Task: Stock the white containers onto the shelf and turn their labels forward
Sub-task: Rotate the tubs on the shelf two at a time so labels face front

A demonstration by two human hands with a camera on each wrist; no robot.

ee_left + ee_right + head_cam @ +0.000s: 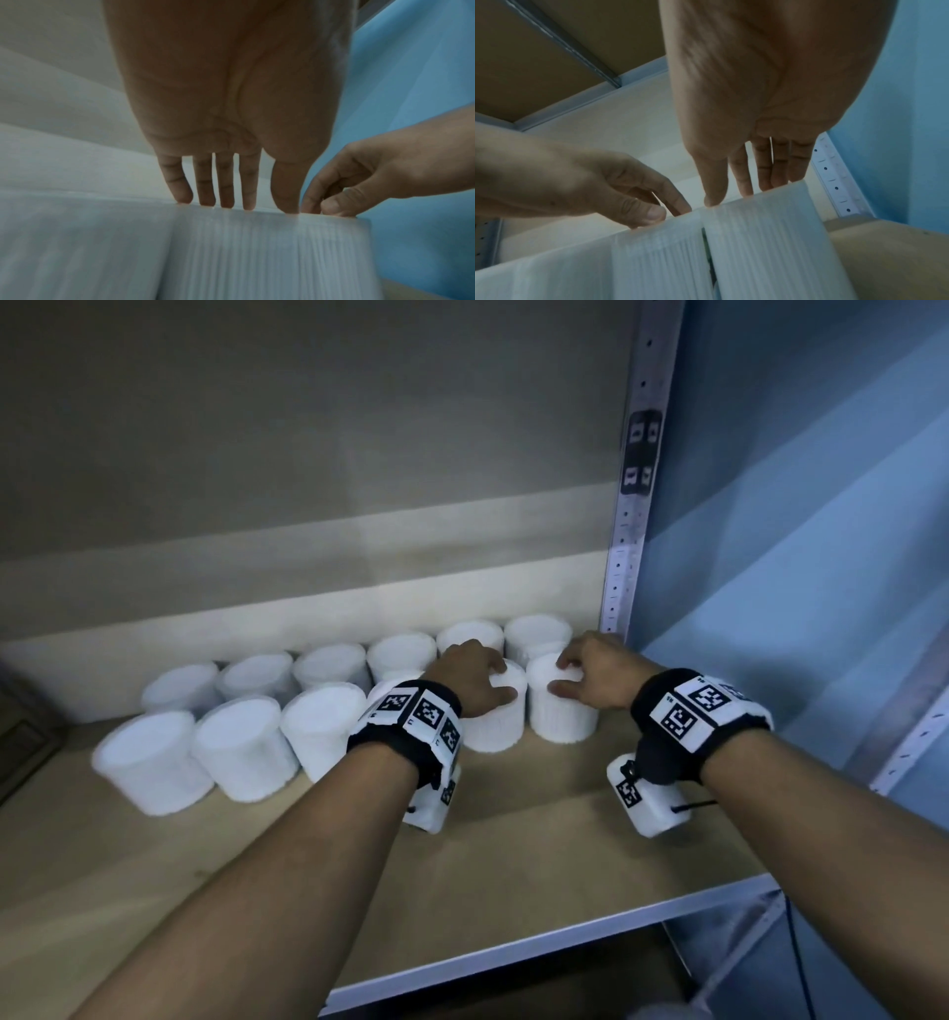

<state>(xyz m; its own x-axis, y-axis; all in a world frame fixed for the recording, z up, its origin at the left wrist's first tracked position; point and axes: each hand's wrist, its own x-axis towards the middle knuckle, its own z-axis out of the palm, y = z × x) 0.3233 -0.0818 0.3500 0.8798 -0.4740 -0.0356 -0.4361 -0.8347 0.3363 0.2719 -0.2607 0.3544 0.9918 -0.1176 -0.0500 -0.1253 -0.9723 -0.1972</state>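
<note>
Containers (498,711) nearest the shelf's (565,855) right post (624,546) sit under my hands (475,677), each gripping one top to twist labels forward.

Stockroom: slotted metal shelving (624,541) (w/ identical tubs (241,747)).

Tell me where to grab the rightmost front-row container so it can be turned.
Grip the rightmost front container at its top rim, from above, as the right hand does. It stands upright, the neighbouring container crowds its left side, and only the top is open.
</note>
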